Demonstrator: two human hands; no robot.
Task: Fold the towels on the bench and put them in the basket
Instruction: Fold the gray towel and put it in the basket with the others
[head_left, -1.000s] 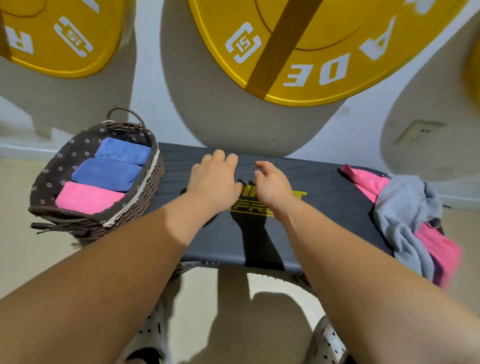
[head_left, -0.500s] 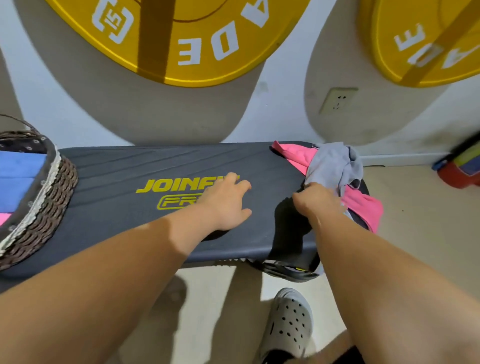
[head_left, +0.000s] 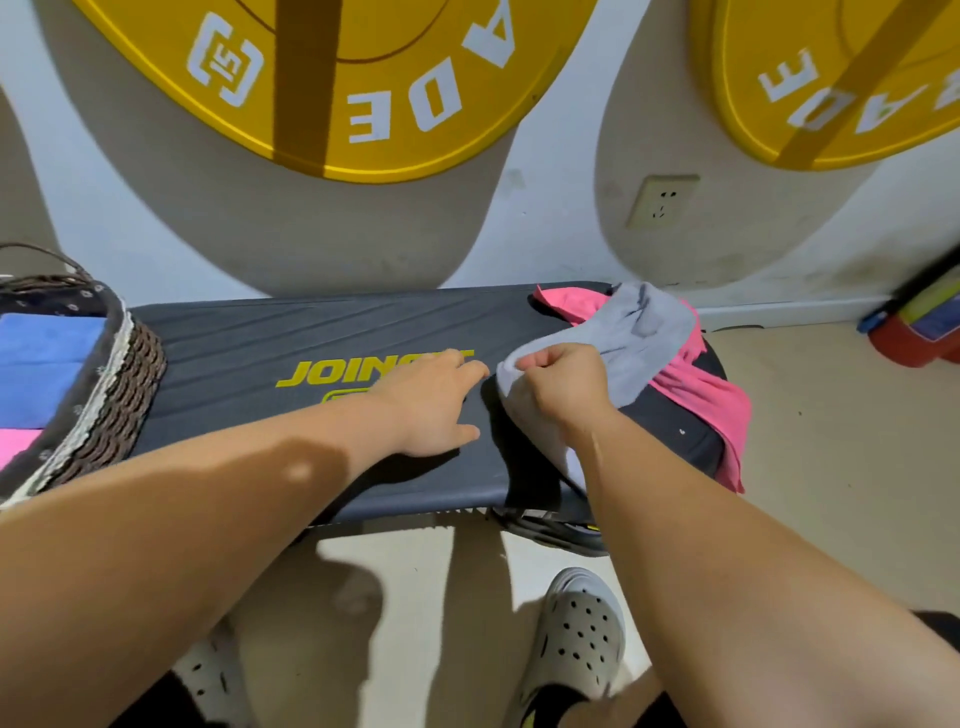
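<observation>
A person's right hand (head_left: 563, 387) pinches a corner of the grey towel (head_left: 631, 343) lying over a pink towel (head_left: 701, 400) at the bench's (head_left: 311, 332) right end, while the left hand (head_left: 434, 402) rests flat, fingers spread, just beside it.

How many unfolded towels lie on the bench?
2: a grey towel in the right hand, a pink towel under it at the bench's right end; more may hide beneath.

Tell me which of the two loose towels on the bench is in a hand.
The grey towel: the right hand pinches its edge. The pink towel lies partly beneath it at the right end of the bench, untouched.
</observation>
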